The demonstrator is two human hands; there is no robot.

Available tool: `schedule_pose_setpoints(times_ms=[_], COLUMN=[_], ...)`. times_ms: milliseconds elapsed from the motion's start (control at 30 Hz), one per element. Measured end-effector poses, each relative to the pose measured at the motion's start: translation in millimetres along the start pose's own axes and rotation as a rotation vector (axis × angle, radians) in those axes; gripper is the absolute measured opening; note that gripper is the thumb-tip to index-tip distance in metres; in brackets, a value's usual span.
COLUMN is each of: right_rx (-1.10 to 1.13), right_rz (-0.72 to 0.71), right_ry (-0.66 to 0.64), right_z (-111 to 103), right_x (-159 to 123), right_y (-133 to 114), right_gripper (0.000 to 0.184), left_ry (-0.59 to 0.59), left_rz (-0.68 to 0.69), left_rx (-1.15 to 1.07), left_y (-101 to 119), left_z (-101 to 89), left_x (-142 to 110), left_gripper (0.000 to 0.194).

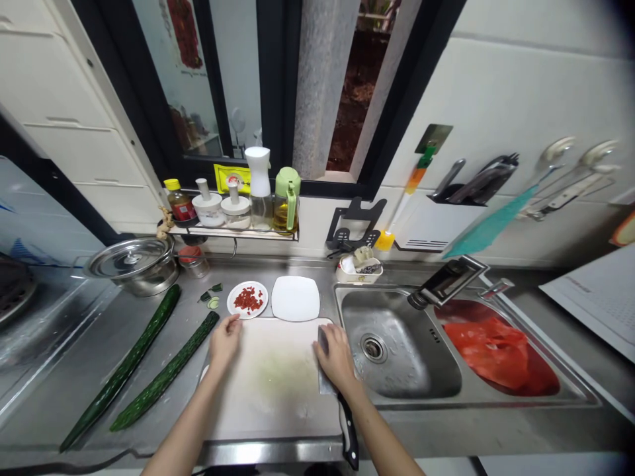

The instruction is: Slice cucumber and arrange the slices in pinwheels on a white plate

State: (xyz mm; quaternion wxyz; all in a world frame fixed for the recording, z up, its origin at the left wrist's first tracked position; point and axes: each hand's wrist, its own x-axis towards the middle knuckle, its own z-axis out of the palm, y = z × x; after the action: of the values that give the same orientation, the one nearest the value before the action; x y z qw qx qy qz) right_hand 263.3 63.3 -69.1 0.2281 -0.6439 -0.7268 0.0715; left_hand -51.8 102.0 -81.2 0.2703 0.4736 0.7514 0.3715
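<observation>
A white cutting board (248,403) with a pale green, damp smear lies in front of me. My left hand (225,340) is at its far left corner, fingers curled in around the edge. Over the board's right edge lies my right hand (335,354), thumb on the near side and fingers bent across, partly covering the knife (350,436). The blade runs beneath this hand, and the black handle points toward me. Just beyond the board stand a small round plate (231,299) of chopped red pieces (249,301) and a white square plate (296,299).
Two long cucumbers (126,370) (169,377) lie left of the board, near some cucumber scraps (213,303). A lidded steel pot (149,277) stands behind them. At right is the sink (397,370), with a red bag (491,347) in its second basin. Seasoning bottles (260,198) line a shelf.
</observation>
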Motion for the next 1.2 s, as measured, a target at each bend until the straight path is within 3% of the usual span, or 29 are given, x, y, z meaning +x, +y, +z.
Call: schedule_pose_setpoints(times_ms=[67,167,300,567,833,1033,1200], right_rx=[-0.011,-0.041,-0.095,-0.234,-0.314,-0.303,-0.296], right_rz=[0.01,0.046,0.039,0.103,0.178,0.194,0.194], right_ry=[-0.001,0.008,0.009,-0.118,-0.262,-0.268,-0.257], right_z=[1.0,1.5,-3.3,-21.1,-30.8,-28.9,-26.0], right_x=[-27.9,-59.0,-83.5,-101.7,-102.7,-104.0,-106.2], right_y=[7.4,18.1,22.8,6.9,-0.5,-1.0,-0.5], right_gripper=[0.038,0.036,0.038,0.038,0.038,0.039,0.039], left_ry=[0.023,0.009,-0.039,-0.13,-0.19,-0.178,-0.369], left_rz=[0.061,0.043,-0.047,-0.085,0.065,0.156,0.334], left_rx=[0.257,0.555,0.741,0.775,0.769,0.609,0.353], left_y=[-14.3,-35.8,-58.0,-73.7,-82.1,-65.3,-37.6], left_z=[-24.5,-52.4,-69.3,-79.0,-92.5,-101.6,-93.2], left_x=[5.4,8.9,11.3,18.2,18.7,12.8,-10.1], left_gripper=[0.038,0.046,0.06,0.06,0.057,0.056,0.059])
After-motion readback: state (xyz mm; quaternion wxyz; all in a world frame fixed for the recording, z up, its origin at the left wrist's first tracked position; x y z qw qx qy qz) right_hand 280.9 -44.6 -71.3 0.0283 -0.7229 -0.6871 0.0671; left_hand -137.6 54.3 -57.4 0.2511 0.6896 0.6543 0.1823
